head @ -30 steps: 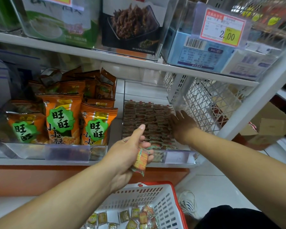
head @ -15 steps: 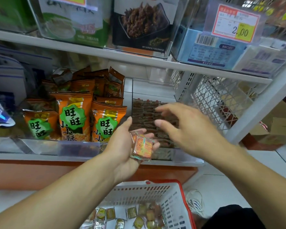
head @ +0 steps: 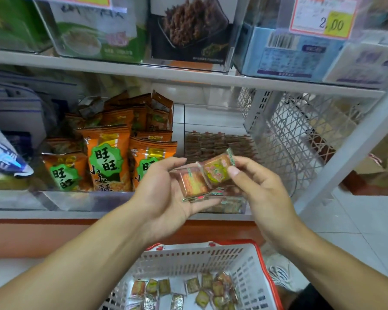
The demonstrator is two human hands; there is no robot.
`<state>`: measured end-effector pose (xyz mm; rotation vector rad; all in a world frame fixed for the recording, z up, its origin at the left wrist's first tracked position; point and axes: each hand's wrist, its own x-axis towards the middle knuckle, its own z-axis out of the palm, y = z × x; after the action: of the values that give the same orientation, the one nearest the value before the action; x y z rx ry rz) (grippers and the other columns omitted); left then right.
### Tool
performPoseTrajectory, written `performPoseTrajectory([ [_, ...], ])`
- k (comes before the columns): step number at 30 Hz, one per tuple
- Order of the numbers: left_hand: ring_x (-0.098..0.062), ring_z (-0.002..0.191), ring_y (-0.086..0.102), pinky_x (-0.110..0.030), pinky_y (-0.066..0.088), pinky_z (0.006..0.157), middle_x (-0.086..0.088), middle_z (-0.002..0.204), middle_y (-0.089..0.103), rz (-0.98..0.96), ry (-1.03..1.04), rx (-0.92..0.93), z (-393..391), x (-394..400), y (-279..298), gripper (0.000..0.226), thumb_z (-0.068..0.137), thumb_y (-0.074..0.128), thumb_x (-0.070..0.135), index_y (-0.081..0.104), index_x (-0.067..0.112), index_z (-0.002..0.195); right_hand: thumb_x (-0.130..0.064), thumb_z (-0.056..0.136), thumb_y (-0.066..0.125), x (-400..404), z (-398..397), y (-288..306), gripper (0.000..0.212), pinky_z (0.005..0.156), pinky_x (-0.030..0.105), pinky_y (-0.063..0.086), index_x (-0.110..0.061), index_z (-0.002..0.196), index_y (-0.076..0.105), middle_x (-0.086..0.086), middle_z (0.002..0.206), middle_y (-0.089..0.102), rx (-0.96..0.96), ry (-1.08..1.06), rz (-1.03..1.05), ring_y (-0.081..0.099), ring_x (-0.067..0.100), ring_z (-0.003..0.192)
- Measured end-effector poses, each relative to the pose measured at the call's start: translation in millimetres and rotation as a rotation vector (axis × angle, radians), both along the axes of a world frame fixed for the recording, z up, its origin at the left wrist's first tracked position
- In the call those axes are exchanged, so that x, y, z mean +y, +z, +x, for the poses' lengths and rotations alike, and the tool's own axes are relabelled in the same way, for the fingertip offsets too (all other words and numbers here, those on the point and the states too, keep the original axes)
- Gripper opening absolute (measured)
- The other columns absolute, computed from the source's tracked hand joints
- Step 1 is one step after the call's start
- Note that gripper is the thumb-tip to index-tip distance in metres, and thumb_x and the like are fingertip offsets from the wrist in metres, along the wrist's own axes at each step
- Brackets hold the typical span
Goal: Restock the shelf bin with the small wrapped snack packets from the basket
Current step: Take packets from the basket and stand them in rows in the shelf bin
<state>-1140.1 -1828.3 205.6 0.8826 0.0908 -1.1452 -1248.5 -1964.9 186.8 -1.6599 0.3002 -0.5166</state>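
Note:
My left hand [head: 164, 193] is palm up in front of the shelf and holds a small stack of wrapped snack packets [head: 192, 183]. My right hand [head: 259, 186] pinches the top snack packet [head: 216, 170] between thumb and fingers, tilted up off the stack. Behind both hands is the clear shelf bin [head: 224, 208], holding rows of brown packets [head: 215, 145]. Below stands the white basket [head: 188, 260] with a red rim; several loose packets [head: 202, 289] lie on its bottom.
Orange snack bags [head: 108, 159] fill the bin to the left. A white mesh side panel [head: 300, 139] closes the shelf's right end. An upper shelf [head: 166, 72] with boxes and a price tag [head: 323, 16] hangs overhead. A shoe [head: 278, 276] shows on the tiled floor.
My right hand came back from the bin to my left hand and took hold of the top packet. My left hand rose slightly with the stack.

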Motion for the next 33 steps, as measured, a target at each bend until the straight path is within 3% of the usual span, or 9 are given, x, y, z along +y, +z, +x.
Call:
performPoseTrajectory([
  [3, -0.047, 0.114, 0.066, -0.061, 0.052, 0.099, -0.032, 0.121, 0.068, -0.015, 0.033, -0.014, -0.9, 1.0, -3.0, 0.052, 0.100, 0.035, 0.028, 0.048, 0.001, 0.142, -0.015, 0.101, 0.050, 4.2, 4.8, -0.2, 0.027, 0.063, 0.024, 0.054, -0.019, 0.107, 0.076, 0.009, 0.101, 0.076, 0.107, 0.019, 0.361, 0.069, 0.017, 0.084],
  [6, -0.047, 0.126, 0.058, -0.058, 0.040, 0.112, -0.034, 0.125, 0.065, -0.018, 0.065, 0.012, 1.7, 1.8, -8.7, 0.056, 0.101, 0.029, 0.033, 0.052, -0.002, 0.138, -0.017, 0.102, 0.047, 3.6, 5.1, -0.3, 0.029, 0.066, 0.027, 0.052, -0.012, 0.116, 0.072, 0.014, 0.101, 0.074, 0.139, 0.053, 0.525, 0.068, 0.019, 0.081],
  [8, -0.041, 0.120, 0.063, -0.050, 0.046, 0.104, -0.032, 0.124, 0.066, -0.007, 0.099, -0.001, 3.1, 2.7, -10.7, 0.056, 0.102, 0.029, 0.032, 0.057, -0.003, 0.134, -0.019, 0.102, 0.047, 1.1, 4.2, 1.7, 0.030, 0.067, 0.028, 0.052, -0.011, 0.119, 0.071, 0.015, 0.103, 0.073, 0.146, 0.073, 0.564, 0.068, 0.019, 0.082],
  [11, -0.029, 0.081, 0.071, -0.039, 0.052, 0.080, -0.023, 0.102, 0.075, 0.023, 0.140, -0.048, 6.0, 3.7, -14.3, 0.050, 0.103, 0.032, 0.032, 0.067, 0.001, 0.120, -0.022, 0.099, 0.054, -3.1, 2.8, 4.2, 0.026, 0.068, 0.027, 0.052, -0.016, 0.114, 0.073, 0.009, 0.101, 0.074, 0.156, 0.101, 0.543, 0.068, 0.016, 0.083],
  [16, -0.016, 0.079, 0.073, -0.022, 0.056, 0.062, -0.011, 0.098, 0.079, 0.108, 0.139, -0.253, 6.5, 1.7, -19.2, 0.038, 0.085, 0.073, 0.031, 0.070, 0.011, 0.117, -0.021, 0.087, 0.067, -7.9, 1.4, 4.1, 0.025, 0.062, 0.025, 0.052, -0.019, 0.112, 0.072, 0.005, 0.098, 0.075, 0.130, 0.063, 0.447, 0.069, 0.011, 0.080],
  [19, -0.010, 0.093, 0.076, -0.022, 0.054, 0.077, 0.004, 0.100, 0.080, 0.177, 0.159, -0.614, 3.1, 4.2, -27.6, 0.075, 0.050, 0.092, 0.029, 0.067, 0.022, 0.121, -0.028, 0.075, 0.070, -11.3, 0.6, 6.4, 0.035, 0.058, 0.022, 0.051, -0.019, 0.108, 0.071, 0.005, 0.097, 0.076, 0.069, 0.006, 0.421, 0.069, 0.011, 0.076],
  [23, -0.013, 0.104, 0.070, -0.034, 0.058, 0.089, 0.017, 0.108, 0.072, 0.267, 0.255, -1.160, -0.5, 6.5, -29.8, 0.070, 0.062, 0.096, 0.016, 0.061, 0.040, 0.119, -0.026, 0.073, 0.070, -17.8, -1.5, 8.4, 0.025, 0.057, 0.022, 0.052, -0.021, 0.098, 0.072, 0.006, 0.090, 0.075, 0.005, 0.001, 0.398, 0.068, 0.011, 0.072],
  [28, -0.010, 0.097, 0.071, -0.017, 0.056, 0.080, 0.014, 0.104, 0.069, 0.117, 0.250, -1.168, -8.7, 2.5, -31.1, 0.074, 0.065, 0.091, -0.001, 0.060, 0.037, 0.120, -0.013, 0.092, 0.063, -18.1, -3.7, 8.0, 0.018, 0.062, 0.027, 0.051, -0.013, 0.109, 0.070, 0.010, 0.097, 0.074, 0.059, 0.029, 0.322, 0.066, 0.013, 0.078],
  [33, -0.007, 0.099, 0.071, -0.015, 0.056, 0.080, 0.013, 0.102, 0.068, 0.065, 0.280, -1.193, -11.1, 1.6, -32.0, 0.071, 0.066, 0.090, -0.005, 0.062, 0.033, 0.119, -0.026, 0.094, 0.063, -11.6, -4.5, 2.4, 0.018, 0.066, 0.029, 0.051, -0.019, 0.105, 0.075, 0.005, 0.104, 0.076, 0.165, 0.044, 0.372, 0.067, 0.012, 0.086],
])
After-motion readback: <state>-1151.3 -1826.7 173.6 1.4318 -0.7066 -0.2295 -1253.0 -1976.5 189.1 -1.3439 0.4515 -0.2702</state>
